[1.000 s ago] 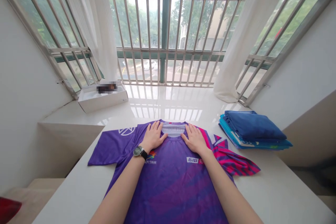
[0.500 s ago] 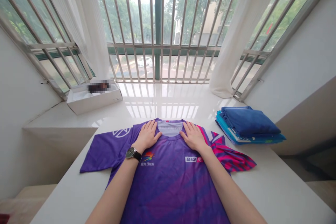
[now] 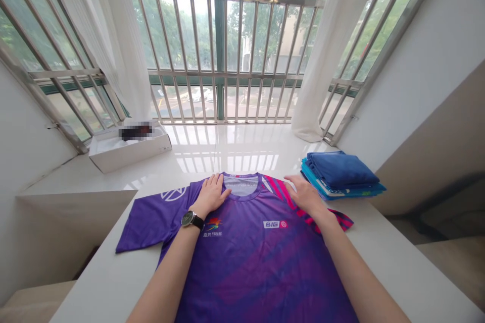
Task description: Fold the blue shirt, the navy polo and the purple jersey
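Lying flat and unfolded on the worktop (image 3: 397,257) at lower centre, the purple jersey (image 3: 253,257) was pressed near its collar by the open left hand (image 3: 211,196) and right hand (image 3: 305,196), nothing grasped; no fold had been made.

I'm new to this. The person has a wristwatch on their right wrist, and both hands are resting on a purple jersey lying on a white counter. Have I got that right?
Not quite: the black-strapped wristwatch is on the left wrist, not the right, as the head view shows. The rest stands: the left hand and right hand rest on the purple jersey, which lies on the white counter.
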The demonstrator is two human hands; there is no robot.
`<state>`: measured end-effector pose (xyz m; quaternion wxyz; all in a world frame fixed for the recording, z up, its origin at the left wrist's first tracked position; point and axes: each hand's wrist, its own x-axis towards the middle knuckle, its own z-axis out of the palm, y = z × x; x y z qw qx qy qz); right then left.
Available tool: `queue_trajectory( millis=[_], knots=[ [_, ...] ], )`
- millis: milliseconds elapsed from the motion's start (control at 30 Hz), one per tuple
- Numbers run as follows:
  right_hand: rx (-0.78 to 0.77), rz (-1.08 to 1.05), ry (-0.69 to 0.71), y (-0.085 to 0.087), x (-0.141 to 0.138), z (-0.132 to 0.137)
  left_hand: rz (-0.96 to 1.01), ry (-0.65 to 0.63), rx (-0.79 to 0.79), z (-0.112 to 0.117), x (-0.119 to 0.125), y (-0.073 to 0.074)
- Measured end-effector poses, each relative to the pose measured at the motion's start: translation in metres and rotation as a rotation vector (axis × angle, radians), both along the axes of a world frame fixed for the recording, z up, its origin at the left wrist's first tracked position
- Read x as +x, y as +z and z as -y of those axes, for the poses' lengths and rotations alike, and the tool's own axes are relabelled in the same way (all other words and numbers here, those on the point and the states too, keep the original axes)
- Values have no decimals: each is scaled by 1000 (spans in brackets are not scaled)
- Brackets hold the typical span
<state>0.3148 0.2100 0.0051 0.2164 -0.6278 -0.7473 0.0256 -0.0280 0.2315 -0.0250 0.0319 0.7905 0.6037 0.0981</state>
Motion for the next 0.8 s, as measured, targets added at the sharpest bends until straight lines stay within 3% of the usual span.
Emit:
queue_trajectory(
  millis=[167, 267, 500, 600, 800],
  knots=[
    [-194, 183, -152, -4, 57, 37, 52, -128, 77, 9, 22, 27],
    [-255, 251, -165, -11, 73, 47, 76, -245, 84, 22, 46, 32],
    [-170, 250, -281, -16, 69, 59, 96, -443, 31, 53, 94, 1],
    [-89, 201, -341, -15, 70, 66, 104, -456, 51, 58, 98, -7],
    [94, -43, -491, -1, 86, 70, 105, -457, 55, 57, 95, -7]
  ],
)
